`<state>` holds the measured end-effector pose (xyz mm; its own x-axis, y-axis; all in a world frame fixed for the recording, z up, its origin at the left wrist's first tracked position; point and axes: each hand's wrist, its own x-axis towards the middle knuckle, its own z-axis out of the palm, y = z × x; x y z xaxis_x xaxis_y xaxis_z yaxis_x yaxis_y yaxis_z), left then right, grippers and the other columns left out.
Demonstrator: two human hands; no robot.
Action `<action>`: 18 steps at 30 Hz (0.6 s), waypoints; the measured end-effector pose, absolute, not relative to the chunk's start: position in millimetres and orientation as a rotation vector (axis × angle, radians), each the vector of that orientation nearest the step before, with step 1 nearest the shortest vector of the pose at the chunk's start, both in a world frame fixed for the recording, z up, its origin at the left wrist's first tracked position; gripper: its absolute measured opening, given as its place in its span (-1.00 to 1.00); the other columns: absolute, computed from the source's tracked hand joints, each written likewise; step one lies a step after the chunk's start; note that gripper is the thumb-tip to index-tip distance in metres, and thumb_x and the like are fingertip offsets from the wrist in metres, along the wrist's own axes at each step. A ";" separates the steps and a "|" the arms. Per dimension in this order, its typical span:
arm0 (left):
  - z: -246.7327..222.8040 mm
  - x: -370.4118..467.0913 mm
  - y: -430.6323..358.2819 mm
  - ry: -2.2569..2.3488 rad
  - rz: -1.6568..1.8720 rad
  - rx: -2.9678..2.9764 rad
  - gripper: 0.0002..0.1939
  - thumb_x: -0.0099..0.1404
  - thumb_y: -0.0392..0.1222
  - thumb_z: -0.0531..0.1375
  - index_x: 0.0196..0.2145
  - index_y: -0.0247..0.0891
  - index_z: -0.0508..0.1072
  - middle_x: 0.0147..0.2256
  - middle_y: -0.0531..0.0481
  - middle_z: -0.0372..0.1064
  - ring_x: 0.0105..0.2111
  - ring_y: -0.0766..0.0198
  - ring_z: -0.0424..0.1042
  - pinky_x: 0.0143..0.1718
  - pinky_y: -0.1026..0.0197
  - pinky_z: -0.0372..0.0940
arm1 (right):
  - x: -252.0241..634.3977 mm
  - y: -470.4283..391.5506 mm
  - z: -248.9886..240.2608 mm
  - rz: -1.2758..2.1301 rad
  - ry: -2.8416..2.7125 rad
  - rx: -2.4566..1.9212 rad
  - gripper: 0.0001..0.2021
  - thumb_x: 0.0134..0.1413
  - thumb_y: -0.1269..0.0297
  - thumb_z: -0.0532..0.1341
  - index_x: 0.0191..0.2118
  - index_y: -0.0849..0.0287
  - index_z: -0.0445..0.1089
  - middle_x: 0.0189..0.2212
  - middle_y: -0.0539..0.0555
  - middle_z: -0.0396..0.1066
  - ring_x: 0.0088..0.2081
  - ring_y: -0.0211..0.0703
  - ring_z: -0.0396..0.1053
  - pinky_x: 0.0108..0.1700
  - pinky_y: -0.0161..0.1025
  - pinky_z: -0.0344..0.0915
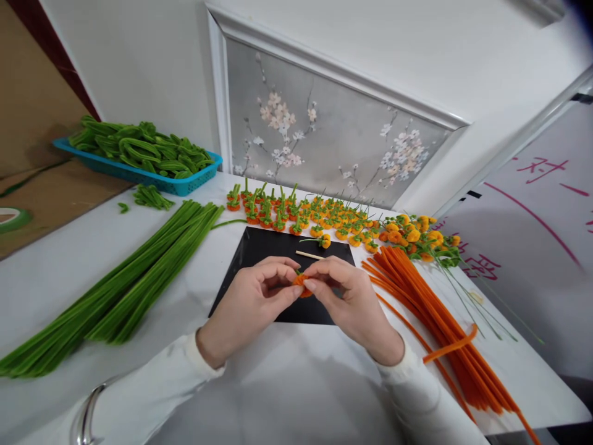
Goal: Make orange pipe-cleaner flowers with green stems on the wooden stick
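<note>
Between my two hands is a small orange pipe-cleaner flower (pixel 304 285) with a bit of green at its top. My left hand (pixel 259 290) pinches it from the left with thumb and fingertips. From the other side my right hand (pixel 343 290) pinches it too, thumb in front. Both hands are over a black mat (pixel 245 253). A thin wooden stick (pixel 309 254) lies on the mat just beyond my fingers. Behind it sits a yellow flower with a green stem (pixel 325 241).
Rows of orange and yellow flowers (pixel 296 210) stand behind the mat. Long green pipe cleaners (pixel 139 272) lie left, orange pipe cleaners (pixel 430 315) right. A blue basket (pixel 185 184) of green pieces is at back left. Finished-looking stemmed flowers (pixel 412 233) lie at back right.
</note>
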<state>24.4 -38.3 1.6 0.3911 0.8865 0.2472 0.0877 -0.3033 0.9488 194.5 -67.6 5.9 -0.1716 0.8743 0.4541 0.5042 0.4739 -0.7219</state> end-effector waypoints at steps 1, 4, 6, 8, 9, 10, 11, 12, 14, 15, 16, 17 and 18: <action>0.5 24.4 -39.0 0.871 1.035 1.684 -0.93 0.14 -0.27 0.20 -0.44 -0.29 0.48 -0.19 -0.09 0.34 -0.20 0.22 0.40 -0.18 0.20 0.37 | 193.9 -68.5 7.1 0.516 -1.835 -1.170 -0.90 0.15 0.34 0.14 -0.29 0.14 0.42 -0.37 0.05 0.40 -0.38 -0.24 0.35 -0.34 -0.28 0.32; -4.0 25.6 -41.9 0.870 1.061 1.707 -0.93 0.16 -0.31 0.17 -0.41 -0.27 0.47 -0.16 -0.06 0.31 -0.25 0.28 0.40 -0.26 0.27 0.37 | 193.1 -70.8 10.2 0.530 -1.857 -1.205 -0.90 0.14 0.34 0.14 -0.31 0.16 0.40 -0.41 0.04 0.39 -0.39 -0.25 0.35 -0.37 -0.31 0.30; -6.6 27.0 -44.6 0.865 1.101 1.744 -0.93 0.18 -0.32 0.16 -0.40 -0.26 0.46 -0.15 -0.04 0.29 -0.24 0.29 0.39 -0.29 0.30 0.37 | 193.2 -71.6 11.3 0.557 -1.862 -1.221 -0.91 0.13 0.35 0.14 -0.32 0.16 0.40 -0.43 0.02 0.38 -0.40 -0.26 0.34 -0.39 -0.32 0.30; -7.4 28.4 -47.1 0.868 1.141 1.781 -0.92 0.18 -0.34 0.16 -0.39 -0.25 0.45 -0.15 -0.03 0.28 -0.23 0.30 0.38 -0.30 0.33 0.37 | 193.6 -71.7 11.6 0.583 -1.858 -1.222 -0.92 0.13 0.36 0.15 -0.32 0.16 0.39 -0.44 0.01 0.38 -0.41 -0.27 0.34 -0.40 -0.33 0.29; -7.2 29.1 -47.9 0.872 1.155 1.796 -0.91 0.19 -0.35 0.15 -0.39 -0.24 0.44 -0.16 -0.02 0.28 -0.22 0.31 0.38 -0.30 0.34 0.37 | 193.9 -71.6 11.6 0.587 -1.853 -1.218 -0.92 0.12 0.36 0.14 -0.31 0.16 0.39 -0.44 0.01 0.39 -0.41 -0.27 0.34 -0.40 -0.34 0.29; -6.6 29.6 -48.3 0.877 1.168 1.806 -0.91 0.19 -0.35 0.15 -0.39 -0.24 0.44 -0.17 -0.02 0.28 -0.22 0.31 0.38 -0.30 0.35 0.37 | 194.1 -71.4 11.5 0.580 -1.847 -1.206 -0.92 0.12 0.37 0.14 -0.28 0.16 0.39 -0.42 0.01 0.39 -0.41 -0.27 0.34 -0.41 -0.34 0.29; -5.9 29.9 -48.3 0.885 1.180 1.808 -0.91 0.19 -0.35 0.15 -0.37 -0.24 0.44 -0.17 -0.02 0.28 -0.22 0.31 0.38 -0.29 0.35 0.38 | 194.3 -71.1 11.4 0.565 -1.849 -1.191 -0.90 0.12 0.38 0.14 -0.25 0.15 0.38 -0.40 0.02 0.39 -0.40 -0.27 0.34 -0.41 -0.34 0.30; -5.1 30.0 -47.8 0.894 1.189 1.804 -0.92 0.20 -0.34 0.15 -0.36 -0.24 0.44 -0.18 -0.02 0.28 -0.22 0.31 0.38 -0.28 0.34 0.38 | 194.4 -70.9 11.3 0.541 -1.860 -1.173 -0.87 0.12 0.39 0.13 -0.22 0.14 0.39 -0.38 0.03 0.40 -0.39 -0.26 0.35 -0.40 -0.34 0.30; -4.1 29.4 -46.4 0.914 1.189 1.786 -0.93 0.19 -0.29 0.17 -0.33 -0.24 0.45 -0.17 -0.03 0.29 -0.21 0.29 0.39 -0.27 0.32 0.39 | 194.8 -70.5 11.5 0.476 -1.896 -1.140 -0.83 0.14 0.41 0.12 -0.18 0.12 0.41 -0.33 0.05 0.41 -0.34 -0.24 0.36 -0.36 -0.32 0.32; -3.9 28.8 -45.6 0.922 1.180 1.778 -0.93 0.19 -0.27 0.18 -0.33 -0.24 0.45 -0.16 -0.03 0.29 -0.21 0.28 0.40 -0.28 0.31 0.40 | 194.9 -70.4 11.6 0.443 -1.914 -1.128 -0.82 0.15 0.41 0.11 -0.18 0.11 0.42 -0.32 0.06 0.41 -0.31 -0.23 0.37 -0.33 -0.31 0.33; -4.0 28.1 -45.0 0.928 1.172 1.772 -0.94 0.19 -0.26 0.19 -0.34 -0.24 0.45 -0.16 -0.04 0.29 -0.21 0.27 0.40 -0.29 0.30 0.40 | 194.9 -70.4 11.7 0.412 -1.928 -1.119 -0.81 0.16 0.41 0.10 -0.20 0.10 0.43 -0.31 0.07 0.41 -0.29 -0.21 0.37 -0.30 -0.29 0.34; -4.2 27.3 -44.8 0.930 1.168 1.767 -0.94 0.19 -0.25 0.19 -0.35 -0.24 0.46 -0.16 -0.04 0.29 -0.21 0.26 0.40 -0.29 0.30 0.41 | 194.8 -70.6 11.9 0.385 -1.938 -1.110 -0.81 0.16 0.41 0.10 -0.20 0.10 0.44 -0.31 0.07 0.41 -0.26 -0.20 0.37 -0.27 -0.28 0.35; -4.6 26.7 -44.8 0.930 1.172 1.764 -0.94 0.18 -0.24 0.20 -0.36 -0.24 0.46 -0.16 -0.04 0.29 -0.21 0.26 0.40 -0.30 0.30 0.41 | 194.5 -70.9 12.0 0.359 -1.948 -1.097 -0.80 0.16 0.42 0.09 -0.20 0.09 0.44 -0.31 0.07 0.41 -0.25 -0.20 0.37 -0.25 -0.27 0.36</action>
<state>26.7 -44.8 -4.6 0.2987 0.8873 0.3513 0.1400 -0.4049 0.9036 194.5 -70.9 12.0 -0.2540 0.8052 0.5358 0.5615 0.5739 -0.5961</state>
